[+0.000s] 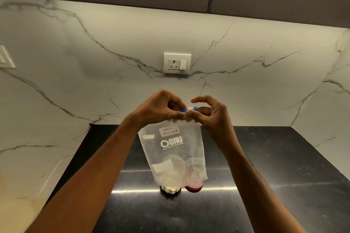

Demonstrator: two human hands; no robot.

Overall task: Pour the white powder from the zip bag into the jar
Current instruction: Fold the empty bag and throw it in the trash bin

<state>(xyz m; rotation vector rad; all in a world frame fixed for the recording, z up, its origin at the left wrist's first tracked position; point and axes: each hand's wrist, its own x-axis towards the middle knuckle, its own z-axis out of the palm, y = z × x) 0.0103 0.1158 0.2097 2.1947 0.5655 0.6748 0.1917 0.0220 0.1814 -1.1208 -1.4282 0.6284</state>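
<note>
A clear zip bag [171, 149] with a "milk powder" label hangs in the air above the black counter. A little white powder lies in its bottom. My left hand [161, 108] pinches the top edge of the bag at the left. My right hand [208, 113] pinches the same edge at the right, beside the blue zip strip [184, 110]. Behind the bag's lower part stands the jar [170, 188], mostly hidden, with only its base showing. A red lid [194, 188] lies right of the jar, partly hidden by the bag.
The black counter [265, 176] runs between marble walls. A wall socket with a switch [177, 63] sits on the back wall above my hands. Another switch plate [5, 56] is at the far left. Dark cabinets hang overhead.
</note>
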